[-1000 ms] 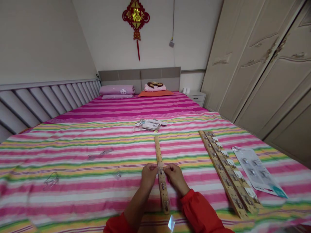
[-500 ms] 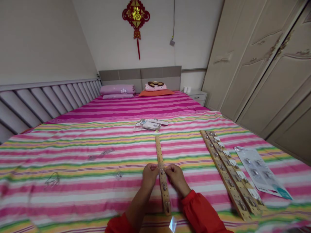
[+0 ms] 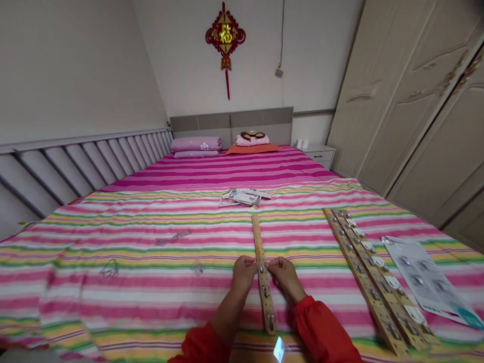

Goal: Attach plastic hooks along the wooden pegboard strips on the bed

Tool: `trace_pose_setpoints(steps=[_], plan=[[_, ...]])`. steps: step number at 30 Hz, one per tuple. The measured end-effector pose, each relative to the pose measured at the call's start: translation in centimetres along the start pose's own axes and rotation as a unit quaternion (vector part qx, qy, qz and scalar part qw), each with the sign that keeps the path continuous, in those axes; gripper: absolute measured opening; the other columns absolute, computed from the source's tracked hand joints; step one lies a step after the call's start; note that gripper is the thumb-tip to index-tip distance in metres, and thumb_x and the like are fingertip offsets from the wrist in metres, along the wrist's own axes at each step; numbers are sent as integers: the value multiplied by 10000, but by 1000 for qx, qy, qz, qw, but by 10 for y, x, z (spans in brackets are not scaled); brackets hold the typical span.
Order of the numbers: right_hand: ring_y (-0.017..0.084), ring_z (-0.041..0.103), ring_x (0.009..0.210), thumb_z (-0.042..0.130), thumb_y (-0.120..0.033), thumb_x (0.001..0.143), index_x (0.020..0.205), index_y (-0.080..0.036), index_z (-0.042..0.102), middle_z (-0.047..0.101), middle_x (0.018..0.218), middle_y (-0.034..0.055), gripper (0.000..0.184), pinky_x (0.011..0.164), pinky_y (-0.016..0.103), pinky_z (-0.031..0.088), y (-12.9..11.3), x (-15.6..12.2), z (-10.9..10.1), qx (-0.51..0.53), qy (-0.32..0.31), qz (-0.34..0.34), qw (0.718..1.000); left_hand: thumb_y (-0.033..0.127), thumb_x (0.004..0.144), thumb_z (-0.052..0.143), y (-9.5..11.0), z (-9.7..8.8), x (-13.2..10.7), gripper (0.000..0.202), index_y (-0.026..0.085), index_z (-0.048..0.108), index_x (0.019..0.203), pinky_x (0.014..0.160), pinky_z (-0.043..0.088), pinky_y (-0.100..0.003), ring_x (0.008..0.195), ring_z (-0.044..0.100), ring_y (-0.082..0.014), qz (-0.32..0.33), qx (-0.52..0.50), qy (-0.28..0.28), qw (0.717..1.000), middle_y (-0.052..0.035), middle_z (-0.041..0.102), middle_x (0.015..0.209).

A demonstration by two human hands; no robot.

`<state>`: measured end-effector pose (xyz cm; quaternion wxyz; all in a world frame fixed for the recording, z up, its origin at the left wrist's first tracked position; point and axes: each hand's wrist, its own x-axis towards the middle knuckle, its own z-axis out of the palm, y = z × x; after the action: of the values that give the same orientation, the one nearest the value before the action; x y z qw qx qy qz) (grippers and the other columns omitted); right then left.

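Your left hand point(image 3: 244, 272) and right hand point(image 3: 286, 275) meet low in the view, at 6 o'clock, over a perforated wooden strip point(image 3: 258, 236) lying on the striped bedspread point(image 3: 151, 297). The strip runs straight from 6 toward 12 o'clock. Both hands are drawn narrow, fingertips pinched from 9 and 3 o'clock onto a small metal fitting point(image 3: 261, 268) that sits on the strip. Two more fittings show on the strip nearer to you; they are too small to make out in detail.

At 4 o'clock from your hands, well apart, two more wooden strips point(image 3: 372, 285) lie side by side, touching, with pale pieces set along them. Just beside them at 3 o'clock lies a printed card sheet point(image 3: 427, 282). At 12 o'clock, touching the far end of your strip, is a small pile of packets point(image 3: 244, 196). Clear scraps point(image 3: 173, 237) lie at 10 o'clock.
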<state>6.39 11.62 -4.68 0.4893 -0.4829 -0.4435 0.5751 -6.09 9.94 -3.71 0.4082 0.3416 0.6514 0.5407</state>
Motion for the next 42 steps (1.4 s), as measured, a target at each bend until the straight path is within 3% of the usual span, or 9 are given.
trace_pose_setpoints(steps=[4,7,10,14,17,19,22,28,42], plan=[[41,265,251,749,-455,535,522,-214,434,362,294,-114,397,293,192,149,-8,-7,0,26,-3,3,1000,280,533,691,6,-3,-7,198,167,549,613,487,390,-220,492,525,-110,2,-14,-19,1000,46,543,501],[34,286,257,717,-511,589,526,-200,447,415,350,-94,417,297,188,153,-14,-15,-3,48,-14,6,999,378,603,653,13,-19,-21,243,161,573,678,466,383,-224,485,523,-112,12,-27,-39,999,18,578,559],[22,303,273,717,-522,595,544,-181,481,484,420,-66,418,309,182,164,-18,-19,-8,67,-22,5,997,395,655,626,17,-51,-35,247,165,590,738,553,429,-241,573,546,-122,78,-15,-22,997,-2,589,644],[20,297,287,746,-512,560,556,-174,503,512,453,-51,416,317,185,165,-18,-21,-10,85,-25,1,996,364,758,534,16,-108,-41,211,173,613,804,677,456,-288,696,555,-164,207,133,98,964,-32,577,744],[19,283,290,754,-497,555,572,-172,520,503,445,-56,401,320,186,149,-18,-22,-10,93,-25,-2,995,352,772,524,16,-142,-37,302,162,630,982,757,462,-331,808,562,-204,226,256,158,926,-63,562,877],[22,286,291,754,-492,558,583,-172,530,503,443,-55,392,323,187,142,-18,-23,-10,96,-25,-5,995,335,777,523,19,-154,-33,393,159,599,1121,769,466,-339,826,562,-211,214,317,156,911,-60,543,894],[22,292,293,758,-487,555,586,-168,539,520,453,-46,388,329,187,138,-19,-25,-10,98,-25,-8,995,257,782,518,25,-159,-28,383,162,601,1144,787,458,-318,825,567,-197,192,380,120,897,-45,539,870],[19,296,293,757,-472,563,583,-166,543,532,470,-44,374,332,188,154,-19,-25,-12,101,-26,-13,994,151,807,471,26,-160,-20,229,159,656,941,840,423,-300,879,557,-183,203,429,55,878,-59,559,889],[16,288,290,761,-468,564,575,-164,540,536,466,-44,376,333,190,143,-17,-23,-13,102,-27,-15,994,151,841,414,40,-168,-17,179,186,585,799,824,399,-279,899,537,-176,205,516,29,831,-53,528,901]])
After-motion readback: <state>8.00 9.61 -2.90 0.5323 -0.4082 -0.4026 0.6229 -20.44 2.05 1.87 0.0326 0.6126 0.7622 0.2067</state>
